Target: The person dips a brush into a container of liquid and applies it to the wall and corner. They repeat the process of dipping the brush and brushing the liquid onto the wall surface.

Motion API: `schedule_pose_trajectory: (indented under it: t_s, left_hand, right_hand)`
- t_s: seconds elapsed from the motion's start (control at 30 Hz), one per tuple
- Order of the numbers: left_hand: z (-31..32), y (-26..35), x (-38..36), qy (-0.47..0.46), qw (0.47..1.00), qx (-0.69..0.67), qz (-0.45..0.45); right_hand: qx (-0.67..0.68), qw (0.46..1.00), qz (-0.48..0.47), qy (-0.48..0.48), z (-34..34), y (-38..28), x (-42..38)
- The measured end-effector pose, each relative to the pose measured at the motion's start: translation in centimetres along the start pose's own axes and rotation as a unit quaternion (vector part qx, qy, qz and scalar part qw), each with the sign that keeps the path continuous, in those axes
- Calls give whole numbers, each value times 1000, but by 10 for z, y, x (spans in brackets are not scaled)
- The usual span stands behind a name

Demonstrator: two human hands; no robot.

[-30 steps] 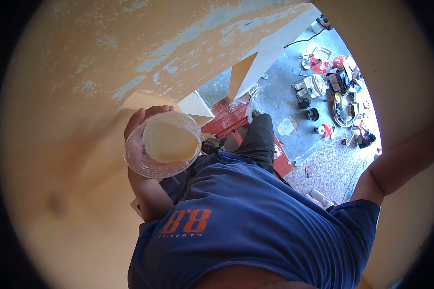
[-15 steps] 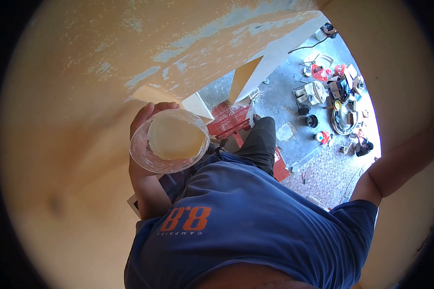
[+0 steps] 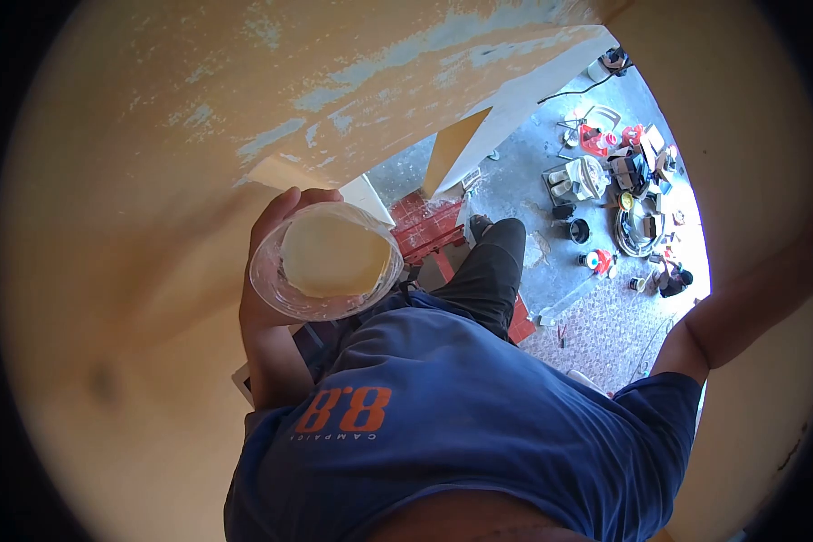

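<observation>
Apparently to keep the pale paste [image 3: 334,257] from spilling, the left hand [image 3: 274,213] grips the clear plastic tub [image 3: 312,310] mouth upward, left of centre; the right hand is out of frame, its grip unknown.

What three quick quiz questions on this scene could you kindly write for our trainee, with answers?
1. Multiple choice: which grips the clear tub?
A) the left hand
B) the right hand
C) both hands

2. True or false: the large figures printed on the blue shirt are green.

3. Fill in the missing word: the pale material inside the tub is ____ in color.

Key: 1. A; 2. False, they are orange; 3. cream.
</observation>
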State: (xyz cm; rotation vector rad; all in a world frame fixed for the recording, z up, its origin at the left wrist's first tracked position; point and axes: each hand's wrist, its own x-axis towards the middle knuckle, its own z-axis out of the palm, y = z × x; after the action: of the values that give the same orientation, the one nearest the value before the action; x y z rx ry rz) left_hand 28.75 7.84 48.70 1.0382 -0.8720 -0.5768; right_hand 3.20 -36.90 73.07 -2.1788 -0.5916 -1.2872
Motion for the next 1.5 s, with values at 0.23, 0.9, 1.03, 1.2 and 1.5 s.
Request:
schedule_pose_trajectory:
  t_s: [0.23,0.9,1.03,1.2,1.5]
  left_hand:
    - [-1,-2,-2,-10,999,37,0]
    - [-12,-10,-2,-44,998,48,0]
    - [-14,-12,1,-59,995,72,32]
    - [-7,-4,3,-39,995,95,13]
    - [-9,-2,4,-25,1000,10,-7]
  right_hand:
    - [-199,875,96,431,-10,11,-6]
    - [29,992,38,114,24,-2,-7]
    - [23,993,30,110,23,-2,-5]
    - [36,993,41,103,19,-8,-4]
    - [16,994,36,100,18,-4,-5]
